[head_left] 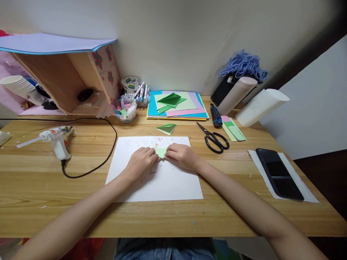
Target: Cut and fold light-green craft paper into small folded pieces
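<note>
A small piece of light green paper (161,152) lies over the white sheet (173,184), between my two hands. My left hand (142,161) grips its left side with the fingers closed together. At the right side, my right hand (181,156) pinches the same paper; its fingertips hide that edge. Just beyond the sheet rests a folded green paper piece (166,128). Scribbles and coloured marks dot the white sheet around the hands.
Black-handled scissors (215,139), a utility knife (216,115) and paper strips (234,130) lie to the right, near a phone (279,173). Coloured paper (197,104) is stacked behind. On the left are a corded glue gun (56,141), a scrap cup (127,113) and a cardboard box (105,76).
</note>
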`<action>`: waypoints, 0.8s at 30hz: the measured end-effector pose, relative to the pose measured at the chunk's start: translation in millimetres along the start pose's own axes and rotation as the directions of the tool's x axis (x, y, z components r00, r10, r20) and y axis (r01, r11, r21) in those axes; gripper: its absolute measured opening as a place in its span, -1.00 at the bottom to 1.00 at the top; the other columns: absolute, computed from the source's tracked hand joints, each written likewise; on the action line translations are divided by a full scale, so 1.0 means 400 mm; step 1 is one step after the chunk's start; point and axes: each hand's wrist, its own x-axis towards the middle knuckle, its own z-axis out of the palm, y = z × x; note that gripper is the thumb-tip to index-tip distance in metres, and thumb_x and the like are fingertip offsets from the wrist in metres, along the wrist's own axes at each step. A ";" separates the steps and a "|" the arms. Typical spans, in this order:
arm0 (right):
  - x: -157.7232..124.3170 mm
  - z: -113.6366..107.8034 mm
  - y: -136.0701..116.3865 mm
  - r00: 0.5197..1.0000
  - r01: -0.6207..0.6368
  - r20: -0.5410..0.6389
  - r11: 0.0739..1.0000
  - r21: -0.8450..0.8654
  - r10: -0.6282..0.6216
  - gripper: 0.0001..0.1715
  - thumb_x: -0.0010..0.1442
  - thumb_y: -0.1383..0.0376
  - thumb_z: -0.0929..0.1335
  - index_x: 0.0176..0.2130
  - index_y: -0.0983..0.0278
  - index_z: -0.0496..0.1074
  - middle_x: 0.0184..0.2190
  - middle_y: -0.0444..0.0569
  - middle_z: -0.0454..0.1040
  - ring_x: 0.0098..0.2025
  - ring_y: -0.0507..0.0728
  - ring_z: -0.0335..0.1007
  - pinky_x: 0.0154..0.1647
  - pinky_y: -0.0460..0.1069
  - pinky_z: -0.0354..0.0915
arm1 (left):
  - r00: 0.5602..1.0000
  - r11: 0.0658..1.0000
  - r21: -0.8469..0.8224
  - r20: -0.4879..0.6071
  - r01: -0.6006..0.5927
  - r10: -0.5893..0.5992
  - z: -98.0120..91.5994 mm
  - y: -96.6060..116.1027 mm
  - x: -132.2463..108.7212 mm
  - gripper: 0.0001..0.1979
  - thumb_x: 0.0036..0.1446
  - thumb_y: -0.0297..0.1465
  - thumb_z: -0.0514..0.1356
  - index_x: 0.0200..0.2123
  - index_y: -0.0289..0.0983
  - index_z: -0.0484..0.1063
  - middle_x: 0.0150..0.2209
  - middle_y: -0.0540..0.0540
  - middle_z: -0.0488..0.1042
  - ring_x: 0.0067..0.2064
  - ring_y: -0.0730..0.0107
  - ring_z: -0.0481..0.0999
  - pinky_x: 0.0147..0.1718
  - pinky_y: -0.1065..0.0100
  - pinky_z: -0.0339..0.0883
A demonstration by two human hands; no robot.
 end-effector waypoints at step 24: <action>0.016 0.019 -0.042 0.827 -0.499 -0.108 0.809 0.311 0.552 -0.80 0.11 0.18 0.33 -0.46 0.25 0.34 -0.39 -0.07 0.32 -0.24 0.13 0.18 -0.22 0.01 0.14 | 0.907 0.816 -0.404 0.107 0.414 -0.408 0.017 0.009 0.026 -0.80 0.12 -0.31 0.02 -0.49 -0.26 0.25 -0.41 -0.06 0.31 -0.35 0.34 0.29 -0.41 0.35 0.11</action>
